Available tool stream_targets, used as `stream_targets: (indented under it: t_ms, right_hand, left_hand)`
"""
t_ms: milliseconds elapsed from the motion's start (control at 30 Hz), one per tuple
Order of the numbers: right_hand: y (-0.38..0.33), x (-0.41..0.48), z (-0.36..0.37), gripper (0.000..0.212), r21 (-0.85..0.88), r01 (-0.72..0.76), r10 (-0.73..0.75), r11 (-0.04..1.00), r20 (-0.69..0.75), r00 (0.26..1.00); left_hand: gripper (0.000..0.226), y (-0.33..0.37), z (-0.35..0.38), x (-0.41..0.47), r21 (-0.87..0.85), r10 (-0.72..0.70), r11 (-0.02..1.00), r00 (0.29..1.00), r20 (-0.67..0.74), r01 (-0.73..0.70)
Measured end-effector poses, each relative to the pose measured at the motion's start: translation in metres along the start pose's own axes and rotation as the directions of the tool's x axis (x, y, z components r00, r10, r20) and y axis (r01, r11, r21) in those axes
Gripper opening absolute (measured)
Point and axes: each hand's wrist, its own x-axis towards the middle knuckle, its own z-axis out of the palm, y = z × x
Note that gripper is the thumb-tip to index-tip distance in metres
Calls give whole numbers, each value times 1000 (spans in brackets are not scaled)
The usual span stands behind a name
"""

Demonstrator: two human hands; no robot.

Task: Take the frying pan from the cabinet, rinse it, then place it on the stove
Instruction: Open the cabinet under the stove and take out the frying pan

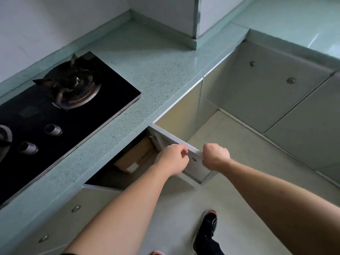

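A pale cabinet door [197,167] under the green counter stands swung open toward me. My left hand [173,159] grips its top edge from the inner side. My right hand [215,156] is closed on the same edge from the outer side. Inside the dark cabinet only a brown cardboard box [136,156] shows; no frying pan is visible. The black glass stove [55,115] with a gas burner [75,85] sits on the counter to the left.
The speckled green countertop [156,70] runs along the wall and turns a corner at the right. Closed cabinet doors [266,85] with round knobs line the right side. A pot's edge [4,137] shows at far left. My black shoe [207,230] is on the pale floor.
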Motion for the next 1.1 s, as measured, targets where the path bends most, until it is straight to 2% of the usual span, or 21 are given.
stream_targets:
  t_ms: [133, 300, 500, 600, 767, 933, 1100]
  right_hand:
    - [9, 16, -8, 17, -69, 44, -44, 997, 4, 999]
    - [16, 24, -4, 20, -82, 70, -71, 994, -8, 997]
    - [14, 28, -3, 25, -37, 22, -22, 999, 21, 1000]
    - [8, 34, -10, 31, -10, 17, -17, 1000, 21, 1000]
    - [-29, 49, -38, 38, 51, 61, -59, 997, -47, 997]
    - [-91, 58, -64, 37, 26, 252, -247, 967, -121, 961]
    - [-137, 59, -76, 35, 14, 429, -425, 903, -99, 900]
  left_hand:
    - [29, 13, 5, 15, 61, 31, 998, 999, -41, -28]
    - [41, 17, 6, 43, 247, 102, 965, 994, -33, -90]
    - [46, 17, 11, 64, 401, 127, 896, 976, 179, -190]
    - [45, 8, -1, 64, 375, 139, 906, 974, 177, -197]
    - [45, -24, -54, 59, 277, 112, 952, 990, 82, -131]
    - [45, -58, -97, 43, 149, 14, 989, 996, -84, -1]
    - [46, -78, -115, 11, 29, -145, 988, 967, -211, 154]
